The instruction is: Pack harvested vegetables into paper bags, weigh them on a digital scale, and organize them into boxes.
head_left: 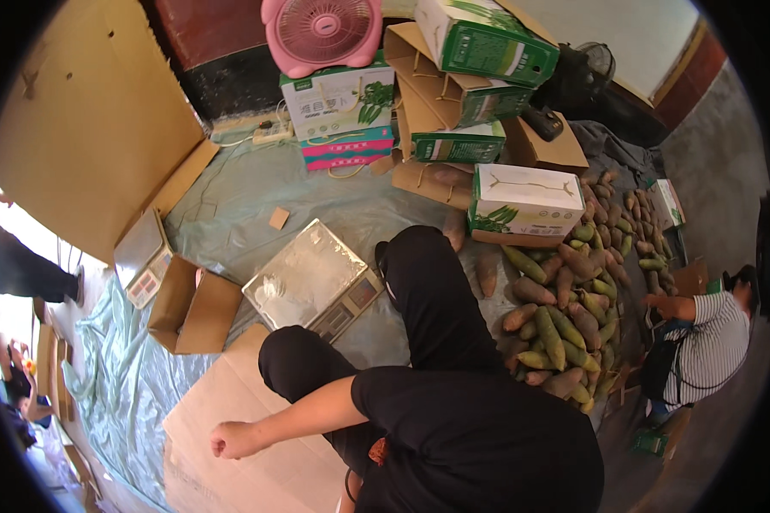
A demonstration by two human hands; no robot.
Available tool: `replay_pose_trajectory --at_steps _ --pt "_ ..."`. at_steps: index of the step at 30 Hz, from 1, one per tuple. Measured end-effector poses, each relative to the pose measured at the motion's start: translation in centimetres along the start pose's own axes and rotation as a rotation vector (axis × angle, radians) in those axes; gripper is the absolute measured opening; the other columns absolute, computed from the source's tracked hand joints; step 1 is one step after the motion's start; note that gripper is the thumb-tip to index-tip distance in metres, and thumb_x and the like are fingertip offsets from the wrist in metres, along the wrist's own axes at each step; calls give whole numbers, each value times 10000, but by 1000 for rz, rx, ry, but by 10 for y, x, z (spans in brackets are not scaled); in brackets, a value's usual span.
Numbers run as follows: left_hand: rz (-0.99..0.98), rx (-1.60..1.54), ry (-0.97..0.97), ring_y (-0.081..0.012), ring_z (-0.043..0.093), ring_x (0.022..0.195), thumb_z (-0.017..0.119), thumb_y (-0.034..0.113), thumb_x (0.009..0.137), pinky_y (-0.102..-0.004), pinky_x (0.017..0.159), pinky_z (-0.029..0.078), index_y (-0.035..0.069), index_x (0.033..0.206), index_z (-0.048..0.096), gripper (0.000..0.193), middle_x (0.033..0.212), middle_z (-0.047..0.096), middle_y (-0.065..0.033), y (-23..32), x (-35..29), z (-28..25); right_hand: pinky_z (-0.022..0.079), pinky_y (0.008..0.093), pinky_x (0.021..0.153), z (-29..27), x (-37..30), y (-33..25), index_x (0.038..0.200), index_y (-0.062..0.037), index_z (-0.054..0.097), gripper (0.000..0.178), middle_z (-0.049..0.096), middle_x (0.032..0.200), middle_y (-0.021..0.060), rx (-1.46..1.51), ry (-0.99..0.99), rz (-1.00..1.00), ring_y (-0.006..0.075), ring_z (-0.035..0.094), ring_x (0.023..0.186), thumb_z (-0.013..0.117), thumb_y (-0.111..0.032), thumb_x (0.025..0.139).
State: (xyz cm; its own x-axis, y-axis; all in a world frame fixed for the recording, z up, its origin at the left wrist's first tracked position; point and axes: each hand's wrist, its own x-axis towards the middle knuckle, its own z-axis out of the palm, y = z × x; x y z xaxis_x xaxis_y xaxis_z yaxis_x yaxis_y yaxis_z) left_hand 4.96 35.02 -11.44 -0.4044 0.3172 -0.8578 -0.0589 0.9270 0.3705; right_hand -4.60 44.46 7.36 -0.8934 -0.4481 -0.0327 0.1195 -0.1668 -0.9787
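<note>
1 hand, seemingly the right hand (233, 440), hangs over the cardboard sheet (218, 398), which lies flat on the floor to the person's left. The sheet is behind the fingers in this view; whether they touch it I cannot tell, and its long axis is unclear, since the body covers part of it. The other hand is not in view, so this is the nearer. Its forearm (316, 415) reaches leftward out of a black sleeve (402, 393), below the bent knee (295, 352). The fingers are curled in, with nothing seen between them, though a small thing could be hidden. The scale (304, 278) lies up and right of the fingers, past the knee, with the open box (214, 312) just left of it.
</note>
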Motion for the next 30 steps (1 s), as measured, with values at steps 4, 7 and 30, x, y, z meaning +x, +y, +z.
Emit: replay_pose_trajectory --at_steps 4,7,30 --pt "34 -75 52 -232 623 970 618 352 837 -344 806 495 69 1274 511 532 1163 617 -104 3 -4 -13 486 298 549 -89 -18 -50 877 5 621 154 641 782 81 55 148 -247 141 607 621 586 -47 736" --pt "49 -154 94 -225 624 962 621 348 839 -340 797 498 66 1272 511 528 1159 617 -100 5 -5 -18 491 293 588 -169 -58 -88 910 -9 632 176 640 828 76 -68 382 -425 133 611 708 610 -75 749" --pt "242 -736 782 -121 591 889 547 123 907 -281 672 486 41 1139 563 246 1027 621 -45 103 -14 -109 493 401 781 -486 -602 -46 944 -61 667 202 639 921 153 -932 1961 446 315 619 879 651 -174 778"
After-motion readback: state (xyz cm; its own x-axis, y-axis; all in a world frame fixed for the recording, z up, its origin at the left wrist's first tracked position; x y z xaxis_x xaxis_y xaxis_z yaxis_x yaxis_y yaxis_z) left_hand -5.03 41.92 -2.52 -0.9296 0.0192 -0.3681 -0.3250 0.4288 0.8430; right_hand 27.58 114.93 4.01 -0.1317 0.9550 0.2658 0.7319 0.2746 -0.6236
